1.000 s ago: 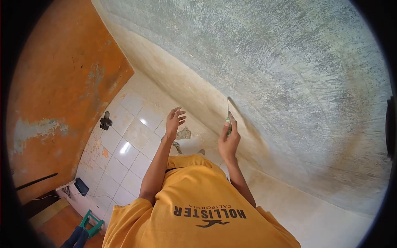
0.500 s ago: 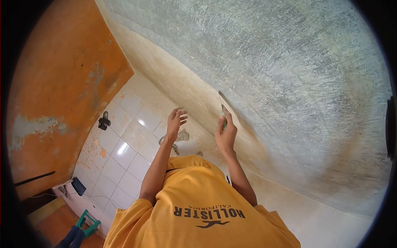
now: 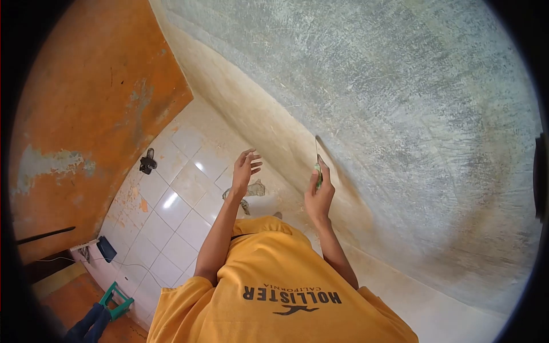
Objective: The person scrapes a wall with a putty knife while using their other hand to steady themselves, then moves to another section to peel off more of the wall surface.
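My right hand point(image 3: 319, 200) is wrapped around the green handle of a scraper point(image 3: 318, 163). The scraper's thin blade points up and meets the wall, near where the grey-green surface point(image 3: 400, 126) borders the smooth beige band point(image 3: 257, 106). Part of the handle is hidden by my fingers. My left hand point(image 3: 245, 170) hangs in the air to the left with its fingers apart, holding nothing, above the tiled floor and near the beige part of the wall.
An orange wall point(image 3: 86, 103) with peeling patches stands on the left. On the white tiles point(image 3: 189, 228) lie a black object point(image 3: 148, 162), paint flakes point(image 3: 143, 204) and a cable. A green stool point(image 3: 117, 302) is at lower left, beside a person's dark-clothed legs point(image 3: 88, 323).
My right hand and the scraper have shifted slightly right and down in the view. The camera has turned a little. My left hand stays raised and nearly still.
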The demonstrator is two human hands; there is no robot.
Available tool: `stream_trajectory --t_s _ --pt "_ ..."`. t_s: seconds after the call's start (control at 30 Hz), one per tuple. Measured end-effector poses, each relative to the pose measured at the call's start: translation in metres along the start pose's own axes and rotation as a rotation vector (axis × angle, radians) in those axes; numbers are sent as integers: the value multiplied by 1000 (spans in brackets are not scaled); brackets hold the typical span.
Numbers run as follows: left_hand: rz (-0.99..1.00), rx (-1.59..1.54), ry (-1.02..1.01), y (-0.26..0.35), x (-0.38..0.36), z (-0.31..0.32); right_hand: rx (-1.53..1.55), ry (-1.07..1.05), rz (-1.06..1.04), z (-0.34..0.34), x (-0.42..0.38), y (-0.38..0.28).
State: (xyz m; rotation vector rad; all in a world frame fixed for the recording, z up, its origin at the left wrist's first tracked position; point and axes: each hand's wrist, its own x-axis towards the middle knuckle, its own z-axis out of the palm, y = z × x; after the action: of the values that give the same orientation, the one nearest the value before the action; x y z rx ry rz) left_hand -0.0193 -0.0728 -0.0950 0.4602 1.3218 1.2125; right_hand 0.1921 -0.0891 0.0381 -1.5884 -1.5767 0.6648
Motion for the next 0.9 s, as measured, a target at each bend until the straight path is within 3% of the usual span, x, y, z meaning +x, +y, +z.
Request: stream_trajectory --t_s 0.1,0.2,0.43,0.63,0.77,0.87,0.9 --pt "2 -3 -6 -3 4 -3 -71 -101 94 18 12 -14" --pt "1 2 -26 6 7 -6 -18 79 -165 25 11 4" --pt "-7 2 -42 9 15 -14 -52 -31 -54 35 22 -14" --pt "6 19 -44 28 28 -29 -25 76 -100 44 17 -9" --pt "22 42 -65 39 35 -37 -55 -4 -45 64 31 -28" --pt "6 68 -93 48 37 -44 -24 148 -147 59 17 -10" --pt "1 75 -99 50 41 -47 -16 89 -30 51 13 -18"
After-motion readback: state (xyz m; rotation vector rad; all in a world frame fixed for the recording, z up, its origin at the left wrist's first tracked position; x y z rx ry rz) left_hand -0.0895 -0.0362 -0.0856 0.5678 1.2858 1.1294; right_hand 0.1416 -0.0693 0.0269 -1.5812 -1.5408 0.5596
